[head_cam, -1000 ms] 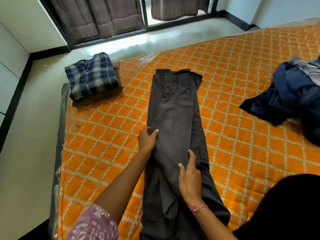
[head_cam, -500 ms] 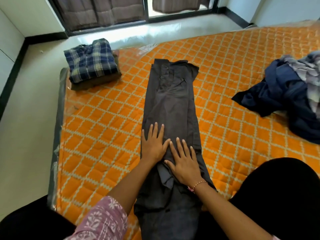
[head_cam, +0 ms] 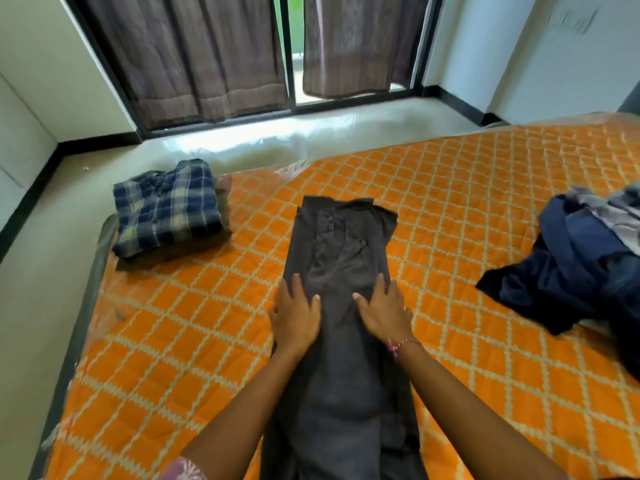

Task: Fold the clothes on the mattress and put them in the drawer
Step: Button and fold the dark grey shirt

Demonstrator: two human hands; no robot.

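Head view: dark grey trousers (head_cam: 341,306) lie lengthwise in a long narrow strip down the middle of the orange quilted mattress (head_cam: 467,209), waistband at the far end. My left hand (head_cam: 294,315) lies flat on their left edge, fingers straight, gripping nothing. My right hand (head_cam: 384,308) lies flat on the right edge, also released, bracelet (head_cam: 401,344) at the wrist. Folded blue plaid shirt (head_cam: 166,209) sits on another folded garment at the far left corner. Unfolded navy clothes pile (head_cam: 581,268) at the right edge. Curtains (head_cam: 207,53) hang on the far side.
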